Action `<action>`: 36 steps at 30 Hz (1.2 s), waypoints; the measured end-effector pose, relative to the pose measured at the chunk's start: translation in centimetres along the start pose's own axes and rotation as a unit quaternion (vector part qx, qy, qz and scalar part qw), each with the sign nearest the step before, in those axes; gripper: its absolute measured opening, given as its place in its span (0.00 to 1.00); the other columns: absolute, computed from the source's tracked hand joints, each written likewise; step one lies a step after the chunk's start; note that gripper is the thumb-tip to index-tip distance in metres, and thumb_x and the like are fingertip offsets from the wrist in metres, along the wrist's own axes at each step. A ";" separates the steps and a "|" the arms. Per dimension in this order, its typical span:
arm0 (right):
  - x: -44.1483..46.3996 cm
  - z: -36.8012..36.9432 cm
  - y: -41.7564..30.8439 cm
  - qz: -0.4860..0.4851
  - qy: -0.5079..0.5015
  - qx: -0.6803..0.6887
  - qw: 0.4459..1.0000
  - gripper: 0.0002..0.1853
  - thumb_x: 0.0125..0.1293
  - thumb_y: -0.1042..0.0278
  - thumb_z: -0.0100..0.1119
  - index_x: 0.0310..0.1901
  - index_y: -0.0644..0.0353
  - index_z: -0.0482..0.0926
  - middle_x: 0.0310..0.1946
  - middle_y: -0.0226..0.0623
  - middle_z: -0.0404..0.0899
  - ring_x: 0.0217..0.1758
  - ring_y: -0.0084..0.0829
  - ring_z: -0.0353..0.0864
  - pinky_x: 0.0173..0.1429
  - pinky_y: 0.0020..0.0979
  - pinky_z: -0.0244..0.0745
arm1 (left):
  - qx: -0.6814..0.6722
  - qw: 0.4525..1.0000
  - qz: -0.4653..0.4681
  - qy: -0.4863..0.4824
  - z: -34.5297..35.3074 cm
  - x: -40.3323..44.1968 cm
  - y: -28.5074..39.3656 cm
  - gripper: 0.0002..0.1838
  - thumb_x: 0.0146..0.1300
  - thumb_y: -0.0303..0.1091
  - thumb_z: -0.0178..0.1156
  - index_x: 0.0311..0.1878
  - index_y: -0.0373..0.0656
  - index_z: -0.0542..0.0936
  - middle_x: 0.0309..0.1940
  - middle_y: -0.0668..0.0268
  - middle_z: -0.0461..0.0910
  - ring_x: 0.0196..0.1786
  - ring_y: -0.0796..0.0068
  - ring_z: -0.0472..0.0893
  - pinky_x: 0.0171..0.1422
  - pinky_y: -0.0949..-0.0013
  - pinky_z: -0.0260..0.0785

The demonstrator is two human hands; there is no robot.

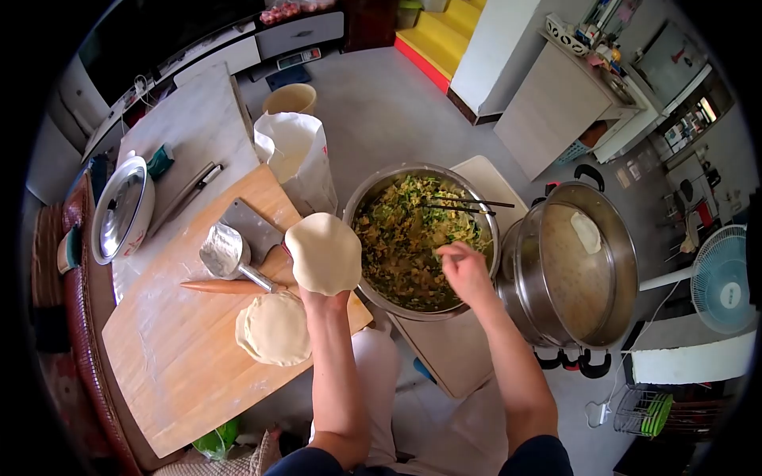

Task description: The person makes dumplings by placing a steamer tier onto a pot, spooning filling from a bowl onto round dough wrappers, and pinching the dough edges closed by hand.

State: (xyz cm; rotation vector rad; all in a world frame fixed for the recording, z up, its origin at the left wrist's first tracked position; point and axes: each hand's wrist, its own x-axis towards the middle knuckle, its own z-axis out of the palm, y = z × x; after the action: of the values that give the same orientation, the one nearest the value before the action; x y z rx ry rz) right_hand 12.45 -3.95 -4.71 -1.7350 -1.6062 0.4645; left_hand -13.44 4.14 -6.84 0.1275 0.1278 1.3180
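On my left hand point(325, 303) lies a round, flat dough wrapper point(324, 252), which hides most of the fingers. My right hand point(467, 274) is over the right side of a metal bowl point(373, 176) of chopped green and yellow filling point(413, 254). Its fingers are bent together, and I cannot make out whether anything is between them. A pair of dark chopsticks point(476, 207) rests across the bowl's far right rim. Below my left hand, a stack of dough wrappers point(274, 332) sits on the wooden board point(182, 357).
A flour scoop point(225, 252), a rolling pin point(214, 286) and a metal dough scraper point(250, 226) lie on the board. Behind it stands a white flour sack point(305, 178). On the right, a steamer pot point(623, 278) holds one folded dumpling point(586, 232). Farther right is a fan point(724, 278).
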 end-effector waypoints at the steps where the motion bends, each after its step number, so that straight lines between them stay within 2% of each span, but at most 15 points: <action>1: 0.5 0.1 0.7 0.016 0.052 0.052 0.997 0.07 0.68 0.73 0.56 0.39 0.65 0.84 0.35 0.42 0.84 0.31 0.37 0.85 0.40 0.32 0.80 | 0.001 1.000 -0.001 0.007 0.0 0.3 -0.1 0.21 0.72 0.46 0.56 0.61 0.45 0.76 0.57 0.62 0.79 0.59 0.56 0.79 0.64 0.51 0.74; 2: 1.1 0.1 1.3 0.015 0.090 0.080 0.993 0.08 0.69 0.73 0.58 0.42 0.64 0.85 0.31 0.39 0.85 0.33 0.26 0.85 0.39 0.27 0.79 | 0.003 1.000 -0.003 0.013 0.1 0.6 -0.1 0.21 0.71 0.46 0.56 0.62 0.45 0.76 0.58 0.62 0.79 0.59 0.56 0.79 0.64 0.51 0.74; 4: 2.0 0.2 2.0 0.045 0.133 0.085 0.986 0.08 0.68 0.74 0.59 0.44 0.66 0.85 0.30 0.38 0.86 0.34 0.24 0.86 0.39 0.24 0.79 | -0.013 1.000 -0.003 0.012 0.0 1.1 -0.5 0.22 0.71 0.47 0.57 0.62 0.45 0.76 0.58 0.61 0.79 0.60 0.56 0.79 0.65 0.49 0.74; 7: 2.9 1.3 3.1 0.019 0.152 0.032 0.988 0.08 0.67 0.76 0.61 0.46 0.66 0.84 0.33 0.39 0.86 0.36 0.24 0.86 0.40 0.23 0.79 | -0.008 1.000 0.003 -0.005 -0.3 1.6 -1.0 0.22 0.72 0.47 0.56 0.62 0.46 0.75 0.59 0.62 0.78 0.61 0.58 0.78 0.66 0.51 0.73; 10: 3.8 3.2 3.2 0.012 0.156 0.048 0.986 0.08 0.65 0.76 0.60 0.44 0.66 0.84 0.37 0.46 0.85 0.34 0.36 0.86 0.39 0.31 0.79 | -0.004 1.000 0.016 0.002 -0.6 2.1 -1.0 0.21 0.72 0.48 0.55 0.61 0.46 0.75 0.59 0.63 0.77 0.61 0.58 0.77 0.66 0.51 0.73; 12: 3.9 4.4 2.4 -0.031 0.134 0.023 0.990 0.08 0.66 0.75 0.60 0.44 0.66 0.84 0.39 0.47 0.85 0.36 0.39 0.86 0.39 0.34 0.79 | -0.005 1.000 0.020 0.012 -0.4 2.4 -0.8 0.21 0.73 0.47 0.54 0.61 0.46 0.75 0.59 0.63 0.78 0.61 0.58 0.78 0.65 0.51 0.73; 14: 3.6 5.5 2.1 0.003 0.095 0.074 0.993 0.08 0.66 0.75 0.59 0.44 0.66 0.84 0.39 0.46 0.86 0.37 0.38 0.87 0.41 0.33 0.80 | -0.006 1.000 0.022 0.018 0.2 2.5 -0.3 0.20 0.73 0.47 0.54 0.61 0.46 0.76 0.58 0.63 0.78 0.60 0.57 0.78 0.65 0.51 0.73; 17: 2.6 6.2 1.8 0.024 0.061 0.118 0.991 0.09 0.70 0.75 0.58 0.47 0.68 0.84 0.36 0.41 0.87 0.34 0.28 0.86 0.40 0.26 0.81 | -0.004 0.999 0.031 -0.031 -0.9 3.0 0.0 0.23 0.70 0.47 0.58 0.63 0.45 0.75 0.60 0.60 0.77 0.62 0.54 0.76 0.67 0.48 0.71; 20: 1.7 6.4 1.0 0.104 0.013 0.208 0.973 0.09 0.70 0.75 0.58 0.47 0.69 0.84 0.35 0.42 0.87 0.34 0.27 0.86 0.40 0.26 0.82 | -0.017 0.999 0.027 0.005 -1.3 2.8 -0.3 0.22 0.71 0.47 0.57 0.62 0.45 0.75 0.59 0.60 0.78 0.61 0.55 0.77 0.66 0.48 0.72; 23: 1.4 7.0 0.8 0.195 -0.008 0.360 0.913 0.11 0.71 0.73 0.57 0.48 0.72 0.83 0.36 0.45 0.86 0.35 0.30 0.86 0.41 0.29 0.83 | 0.009 0.999 0.045 0.008 -1.4 2.7 -0.6 0.21 0.73 0.48 0.52 0.61 0.46 0.76 0.58 0.62 0.78 0.60 0.57 0.78 0.64 0.51 0.74; 27: 1.6 7.2 1.4 0.289 -0.010 0.521 0.803 0.13 0.72 0.72 0.55 0.49 0.74 0.81 0.38 0.49 0.85 0.39 0.36 0.87 0.46 0.32 0.84 | 0.007 0.998 0.046 0.052 -1.1 2.4 -0.4 0.21 0.73 0.48 0.52 0.62 0.46 0.75 0.58 0.62 0.78 0.60 0.57 0.78 0.63 0.50 0.75; 29: 1.5 7.2 1.8 0.299 -0.013 0.558 0.774 0.13 0.72 0.72 0.54 0.50 0.73 0.80 0.40 0.50 0.85 0.42 0.38 0.87 0.48 0.33 0.84 | 0.020 0.994 0.055 0.093 -0.8 2.4 -0.4 0.22 0.73 0.49 0.53 0.62 0.46 0.75 0.57 0.62 0.78 0.60 0.56 0.78 0.63 0.50 0.75; 36: 1.6 7.2 3.0 0.294 -0.025 0.638 0.712 0.14 0.72 0.73 0.52 0.52 0.72 0.80 0.46 0.52 0.84 0.49 0.38 0.84 0.54 0.33 0.81 | 0.004 0.998 0.037 0.044 -0.8 2.5 -0.6 0.20 0.73 0.47 0.52 0.59 0.44 0.76 0.55 0.60 0.80 0.58 0.55 0.79 0.63 0.49 0.75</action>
State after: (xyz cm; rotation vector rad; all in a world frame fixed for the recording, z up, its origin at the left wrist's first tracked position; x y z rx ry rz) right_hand 9.83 -0.42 -11.38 -0.9868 -0.3220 1.4914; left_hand -12.38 6.47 -7.83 0.0810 0.2039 1.3967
